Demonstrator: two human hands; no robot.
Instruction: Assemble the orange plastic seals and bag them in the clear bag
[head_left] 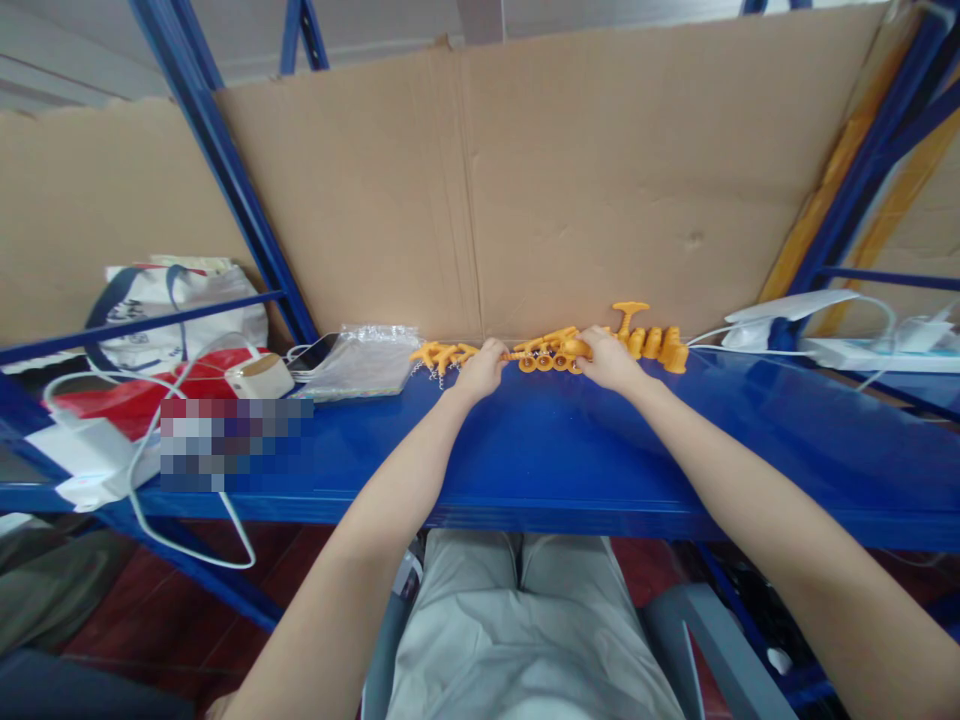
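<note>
A row of orange plastic pieces lies along the back of the blue shelf top (555,460), against the cardboard. My left hand (484,370) is at the left part of the row, its fingers bent together by a thin orange piece; what they hold is too small to make out. Just left of it lie orange pieces with small metal chains (442,357). My right hand (604,357) curls over orange parts, fingertips hidden. Between the hands are several orange ring-ended pieces (541,362). Right of my right hand stand chunky orange parts (664,347) and an upright T-shaped orange piece (628,316).
A clear plastic bag (364,362) lies left of the row. Farther left are a white charger (259,376), loose cables, a red item and a white cloth bag (184,305). A white power strip (885,354) sits at right. Blue posts frame the cardboard wall (600,180).
</note>
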